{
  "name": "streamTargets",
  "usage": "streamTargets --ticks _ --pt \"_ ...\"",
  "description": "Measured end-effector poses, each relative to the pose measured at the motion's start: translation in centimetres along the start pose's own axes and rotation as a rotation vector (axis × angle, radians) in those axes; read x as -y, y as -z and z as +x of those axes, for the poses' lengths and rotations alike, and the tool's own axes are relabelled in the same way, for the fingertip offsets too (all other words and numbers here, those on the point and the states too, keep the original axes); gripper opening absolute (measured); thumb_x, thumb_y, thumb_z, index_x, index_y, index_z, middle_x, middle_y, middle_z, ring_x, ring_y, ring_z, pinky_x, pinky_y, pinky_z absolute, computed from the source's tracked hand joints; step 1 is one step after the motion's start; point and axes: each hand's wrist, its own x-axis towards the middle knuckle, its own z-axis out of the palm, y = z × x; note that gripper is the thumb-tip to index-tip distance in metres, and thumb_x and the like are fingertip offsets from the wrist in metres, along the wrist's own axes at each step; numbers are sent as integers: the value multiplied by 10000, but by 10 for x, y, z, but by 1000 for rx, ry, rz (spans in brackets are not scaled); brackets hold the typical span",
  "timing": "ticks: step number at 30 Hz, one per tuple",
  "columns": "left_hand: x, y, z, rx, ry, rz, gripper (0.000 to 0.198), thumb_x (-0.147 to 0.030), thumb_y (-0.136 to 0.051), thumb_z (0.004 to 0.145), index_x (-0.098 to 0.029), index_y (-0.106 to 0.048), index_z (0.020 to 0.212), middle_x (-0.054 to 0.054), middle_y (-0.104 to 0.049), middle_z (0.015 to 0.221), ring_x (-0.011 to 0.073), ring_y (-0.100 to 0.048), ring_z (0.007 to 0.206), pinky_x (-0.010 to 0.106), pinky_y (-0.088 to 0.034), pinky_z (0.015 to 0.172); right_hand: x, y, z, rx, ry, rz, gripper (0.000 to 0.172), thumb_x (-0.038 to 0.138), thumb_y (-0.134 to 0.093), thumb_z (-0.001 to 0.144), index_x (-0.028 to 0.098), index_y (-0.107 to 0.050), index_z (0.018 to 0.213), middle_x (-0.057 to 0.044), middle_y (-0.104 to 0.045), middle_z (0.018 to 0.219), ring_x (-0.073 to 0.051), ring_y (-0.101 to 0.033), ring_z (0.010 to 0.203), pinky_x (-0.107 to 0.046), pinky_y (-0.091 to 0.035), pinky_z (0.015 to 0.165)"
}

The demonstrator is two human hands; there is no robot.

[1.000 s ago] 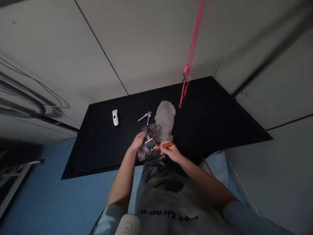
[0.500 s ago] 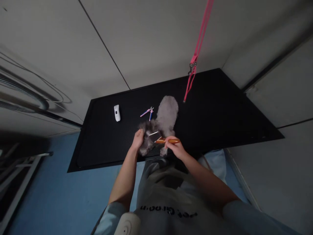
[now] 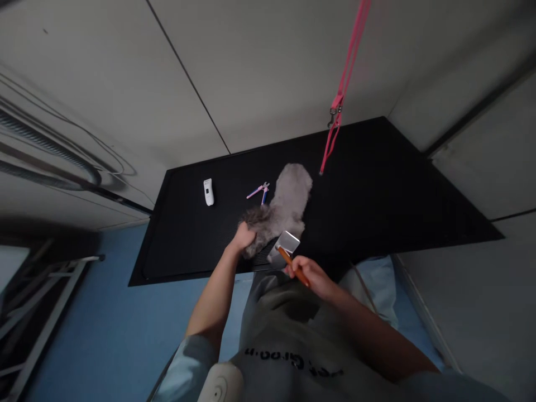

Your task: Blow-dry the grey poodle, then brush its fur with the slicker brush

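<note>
A small grey curly-coated dog (image 3: 292,192) is on the black grooming table, its back towards the far edge and its darker, fluffier end nearer me. My left hand (image 3: 244,237) is closed on the dog at that fluffy end, fingers partly sunk in the fur. Which body part it grips I cannot make out. In my right hand (image 3: 307,273) is a slicker brush (image 3: 288,242), held by its orange-brown handle. The brush's flat metal head tilts up beside the dog's near leg, and whether the two touch I cannot tell.
Nail clippers (image 3: 258,191) with pink and blue handles lie left of the dog. Farther left is a white clipper-like device (image 3: 209,192). A pink leash loop (image 3: 335,120) hangs over the far side of the black table (image 3: 402,184). Grey panels stand behind.
My right hand has drawn the brush towards me, away from the fluffy fur, and its handle now slants down. My left hand keeps its grip on the dog. The view has shifted slightly.
</note>
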Motion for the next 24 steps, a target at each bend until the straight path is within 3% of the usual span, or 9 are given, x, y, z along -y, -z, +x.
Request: streamTargets --ticks 2,7,10,12,16,20,24 --pt "3 3 4 -56 72 -84 438 -333 -496 868 -107 -622 1221 123 -618 1297 264 -516 1266 404 -323 1125 -8 -18 11 44 -90 -17 427 622 -594 790 196 -608 799 -25 -633 721 -156 -587 692 -285 -468 649" --pt "14 -2 6 -151 215 -307 460 -371 -540 881 -119 -587 1263 128 -594 1328 244 -487 1300 396 -317 1130 -36 -52 38 -52 -194 99 325 452 -666 742 194 -588 924 12 -642 685 -111 -574 585 -225 -418 529" --pt "18 -5 3 -229 273 -402 431 -358 -591 865 -127 -614 1228 128 -601 1318 232 -487 1303 370 -316 1131 -47 -58 39 92 -375 156 291 401 -653 738 176 -595 912 12 -644 643 -103 -554 489 -210 -374 441" --pt "19 -5 1 -258 313 -448 415 -367 -616 853 -134 -636 1196 122 -626 1285 230 -502 1290 354 -338 1118 -46 -58 41 102 -354 190 276 376 -664 729 171 -613 906 1 -667 667 -96 -557 488 -205 -377 435" --pt "18 0 1 -275 396 -499 420 -398 -650 831 -126 -661 1151 122 -664 1221 245 -550 1239 345 -393 1075 -40 -56 47 -31 -219 207 268 359 -707 696 173 -637 877 -5 -696 719 -101 -597 556 -205 -420 478" --pt "16 -2 -2 -291 381 -505 416 -379 -668 823 -134 -659 1159 112 -665 1222 232 -539 1251 338 -375 1089 -40 -58 43 151 -394 126 226 329 -673 714 154 -659 857 0 -684 654 -82 -549 466 -188 -366 416" --pt "11 -10 -11 -225 442 -583 441 -418 -644 836 -130 -651 1169 118 -692 1162 243 -613 1150 368 -444 1025 -32 -56 45 54 -237 137 256 355 -672 711 160 -658 876 -2 -695 709 -83 -569 508 -198 -406 453"
